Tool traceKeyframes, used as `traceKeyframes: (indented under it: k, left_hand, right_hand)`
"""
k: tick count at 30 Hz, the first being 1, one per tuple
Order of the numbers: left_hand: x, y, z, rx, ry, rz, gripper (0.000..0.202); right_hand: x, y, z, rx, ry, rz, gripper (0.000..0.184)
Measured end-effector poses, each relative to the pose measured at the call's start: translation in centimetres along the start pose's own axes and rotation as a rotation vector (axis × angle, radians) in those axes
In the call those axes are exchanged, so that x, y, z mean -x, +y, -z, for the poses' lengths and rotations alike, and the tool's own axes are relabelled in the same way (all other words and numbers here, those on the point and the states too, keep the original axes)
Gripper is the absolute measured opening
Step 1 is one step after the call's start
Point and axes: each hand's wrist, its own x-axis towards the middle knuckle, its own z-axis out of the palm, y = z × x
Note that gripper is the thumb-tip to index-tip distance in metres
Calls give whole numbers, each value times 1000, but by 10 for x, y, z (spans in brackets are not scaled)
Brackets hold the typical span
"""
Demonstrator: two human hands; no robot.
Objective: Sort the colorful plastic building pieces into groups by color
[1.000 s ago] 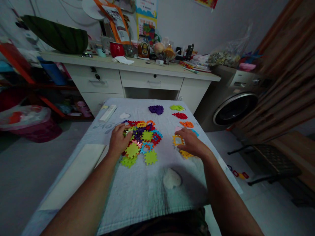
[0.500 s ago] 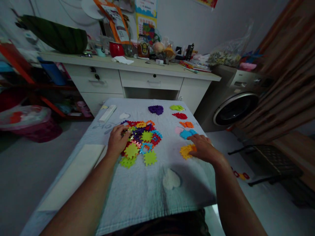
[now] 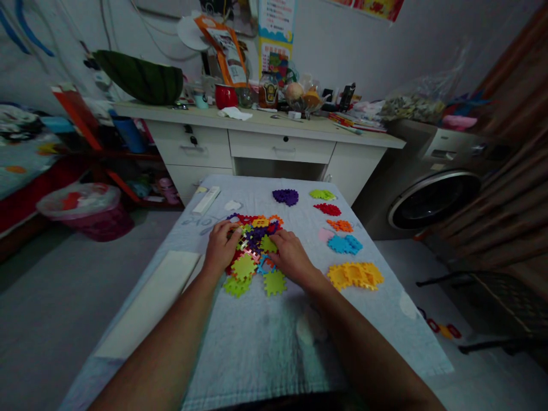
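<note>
A mixed heap of coloured plastic puzzle tiles lies in the middle of a table covered with a pale cloth. My left hand rests on the heap's left side, fingers curled onto the tiles. My right hand lies on the heap's right side, fingers bent over the tiles. Along the right, sorted groups sit apart: purple, lime green, red, orange, blue and yellow tiles. A single pink tile lies beside the blue ones.
A white flat slab lies on the table's left edge, a white bar at the far left. A cluttered desk with drawers stands behind, a washing machine at right, a chair beside it.
My right hand left the yellow tiles at the right and moved left onto the mixed heap. The head camera shifted, so the view tilted. My left hand stayed on the heap.
</note>
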Motion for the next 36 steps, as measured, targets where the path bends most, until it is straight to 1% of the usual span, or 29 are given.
traceKeyframes:
  k: [2, 3, 5, 7, 9, 10, 11, 13, 16, 19, 21, 23, 25, 28, 31, 33, 36]
  left_hand:
    - [0, 0, -1, 13, -17, 2, 32]
    - [-1, 0, -1, 17, -27, 0, 32]
    - [-1, 0, -2, 20, -43, -6, 32]
    - [-2, -1, -3, 17, -56, -14, 33]
    - [-3, -2, -3, 17, -64, -28, 32]
    - [-3, -3, -3, 17, -67, -34, 31]
    - [-3, -3, -3, 17, -69, -40, 31]
    - [-4, -4, -4, 15, -72, -49, 30]
    - [-4, -4, -5, 6, -77, -57, 30]
    - [-5, -4, -5, -1, -93, -71, 33]
    - [-5, -4, -6, -3, -107, -84, 34]
    - [-6, -4, -6, -2, -115, -90, 35]
    - [-6, -3, -6, -1, -121, -88, 36]
    - [-7, -3, -6, -2, -119, -82, 36]
    - [-8, -3, -7, 5, -121, -68, 36]
    - [-8, -4, -7, 20, -123, -49, 37]
    - [-8, -5, -7, 34, -125, -25, 37]
  right_hand:
    - [0, 5, -5, -24, 28, 4, 21]
    - [0, 7, -6, -46, 50, 6, 19]
    - [0, 13, -4, -106, 123, -16, 23]
    - [-1, 21, -1, -191, 224, -104, 27]
    - [-3, 32, 3, -278, 301, -246, 29]
    - [-3, 38, 5, -305, 318, -320, 31]
    - [-4, 45, 7, -315, 314, -386, 33]
    - [-5, 56, 10, -278, 266, -475, 34]
    - [-5, 69, 14, -105, 146, -521, 35]
    - [-4, 73, 19, 91, -13, -504, 50]
    - [-3, 72, 23, 154, -134, -474, 57]
    - [-4, 72, 26, 176, -216, -443, 56]
    - [-7, 74, 28, 183, -258, -411, 52]
    - [-18, 86, 33, 166, -265, -366, 50]
    - [-38, 109, 42, 160, -174, -337, 48]
    - [-57, 129, 49, 187, -97, -358, 46]
    - [-86, 161, 58, 234, -2, -447, 48]
